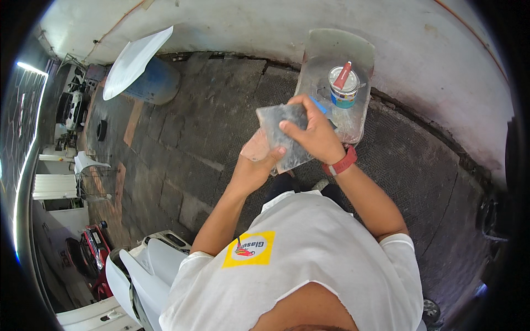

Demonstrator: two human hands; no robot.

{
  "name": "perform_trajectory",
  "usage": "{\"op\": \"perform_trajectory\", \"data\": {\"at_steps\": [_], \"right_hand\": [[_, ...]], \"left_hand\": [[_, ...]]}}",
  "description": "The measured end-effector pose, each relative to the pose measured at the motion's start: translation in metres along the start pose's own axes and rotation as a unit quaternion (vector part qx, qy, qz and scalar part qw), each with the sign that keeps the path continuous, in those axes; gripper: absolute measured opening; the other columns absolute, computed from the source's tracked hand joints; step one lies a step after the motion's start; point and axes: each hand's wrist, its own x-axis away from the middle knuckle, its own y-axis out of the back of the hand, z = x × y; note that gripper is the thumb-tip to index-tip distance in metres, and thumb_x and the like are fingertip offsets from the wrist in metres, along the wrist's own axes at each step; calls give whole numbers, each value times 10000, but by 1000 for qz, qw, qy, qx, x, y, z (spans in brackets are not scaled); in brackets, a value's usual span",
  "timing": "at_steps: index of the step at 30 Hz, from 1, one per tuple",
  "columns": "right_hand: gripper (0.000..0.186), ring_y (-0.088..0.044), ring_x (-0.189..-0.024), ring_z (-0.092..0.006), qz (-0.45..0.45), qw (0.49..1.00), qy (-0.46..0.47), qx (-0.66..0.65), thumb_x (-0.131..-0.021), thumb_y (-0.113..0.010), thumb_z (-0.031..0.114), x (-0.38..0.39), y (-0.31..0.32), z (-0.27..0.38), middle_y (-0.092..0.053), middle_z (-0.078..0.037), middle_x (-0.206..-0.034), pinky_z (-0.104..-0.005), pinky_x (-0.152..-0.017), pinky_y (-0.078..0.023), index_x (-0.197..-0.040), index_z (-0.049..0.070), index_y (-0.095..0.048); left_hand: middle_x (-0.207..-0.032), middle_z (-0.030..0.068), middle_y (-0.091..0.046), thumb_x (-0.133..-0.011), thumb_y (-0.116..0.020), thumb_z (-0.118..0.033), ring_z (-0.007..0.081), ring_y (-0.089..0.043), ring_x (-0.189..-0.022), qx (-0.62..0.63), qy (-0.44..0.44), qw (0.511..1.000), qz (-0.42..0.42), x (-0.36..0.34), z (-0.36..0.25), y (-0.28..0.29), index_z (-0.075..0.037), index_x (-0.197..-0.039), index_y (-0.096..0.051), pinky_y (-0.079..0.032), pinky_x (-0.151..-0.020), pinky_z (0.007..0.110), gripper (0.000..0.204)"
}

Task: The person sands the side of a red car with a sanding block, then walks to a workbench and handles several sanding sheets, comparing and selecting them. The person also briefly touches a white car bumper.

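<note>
My left hand (256,171) and my right hand (318,138) hold a flat grey board (282,113) with a mottled surface, in front of my body. My left hand grips it at the lower left, along with a translucent pink piece (250,146). My right fingers wrap over its right edge, the thumb on its face. Beyond them, a worn tray-like stand (326,44) carries a metal can (342,97) with a red tube (343,74) on its lid. A blue flat item (318,103) shows partly behind my right hand.
A white curved panel (132,63) rests on a blue barrel (163,85) by the back wall (232,27). White panels (132,276) stand at the lower left. Farther left are a tyre (101,130), a rack with a panel (88,163) and red car parts (94,254). The floor is dark paving (187,121).
</note>
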Motion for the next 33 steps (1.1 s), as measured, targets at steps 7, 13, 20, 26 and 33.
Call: {"op": "perform_trajectory", "data": {"at_steps": [7, 13, 20, 26, 33], "right_hand": [[392, -661, -1005, -227, 89, 994, 23, 50, -935, -783, 210, 17, -12, -11, -677, -126, -1070, -366, -912, -521, -1238, 62, -583], [349, -702, -887, -167, 219, 974, 9, 61, -934, -819, 213, 1, -48, -35, -730, -66, -990, -350, -836, -556, -1169, 45, -623], [404, -703, -955, -149, 221, 930, -227, -185, -921, -865, 243, 17, -78, -71, -766, -34, -1097, -350, -919, -559, -1199, -16, -730], [351, -729, -1026, -387, 234, 935, 63, 260, -969, -712, 109, 40, -160, 7, -751, -199, -1107, -440, -942, -574, -1318, 85, -739], [579, -714, -1106, -375, 254, 888, 274, 268, -877, -641, -16, 89, -285, -37, -730, -158, -1249, -502, -890, -586, -1429, 160, -647]], "left_hand": [[-1328, 55, -692, -1013, -770, -146, 142, -616, -1186, 70, 109, 987, 91, 30, 24, 25, -17, -1482, -565, -510, -1069, 349, 527], [-1317, 80, -709, -993, -804, -202, 180, -642, -1230, 167, 179, 969, -21, 84, 77, 42, -26, -1428, -621, -504, -1102, 369, 504], [-1238, 109, -743, -925, -818, -117, 219, -719, -1137, 297, 162, 916, -217, 135, 84, 90, 34, -1304, -676, -574, -1031, 397, 432], [-1150, 205, -796, -967, -783, -203, 224, -766, -1045, -72, 127, 891, -429, 155, 100, 149, 50, -1187, -759, -588, -880, 370, 336], [-1045, 162, -781, -949, -760, -127, 226, -755, -981, -146, 61, 926, -344, 229, 119, 161, 52, -1100, -735, -576, -878, 366, 236]]}}
